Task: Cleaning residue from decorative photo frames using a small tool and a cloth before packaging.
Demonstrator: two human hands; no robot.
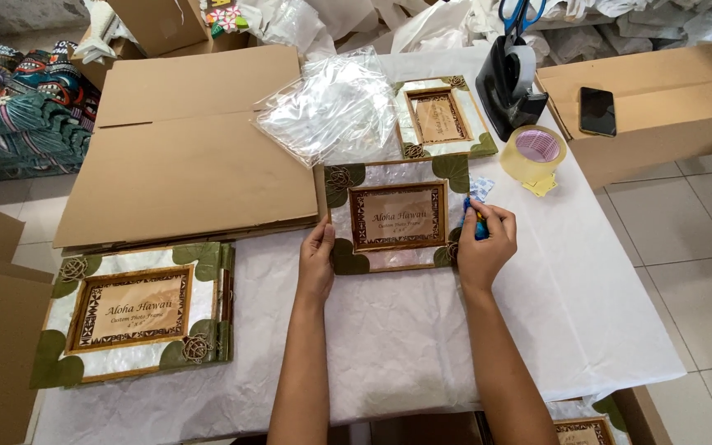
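A decorated photo frame (397, 216) with shell-like panels and green leaf corners lies flat on the white table cover (422, 338). My left hand (316, 262) holds the frame's left edge, thumb on its face. My right hand (484, 243) rests at the frame's right edge, fingers closed on a small blue object (480, 229) that is mostly hidden. A small blue-and-white patterned piece (480, 189) lies just above that hand.
A stack of similar frames (133, 313) sits at the left. Another frame (441, 117) lies farther back under clear plastic bags (331, 107). Flattened cardboard (183, 148) is beyond. A tape roll (533, 153), black tape dispenser (506, 82), and cardboard box with phone (597, 110) stand right.
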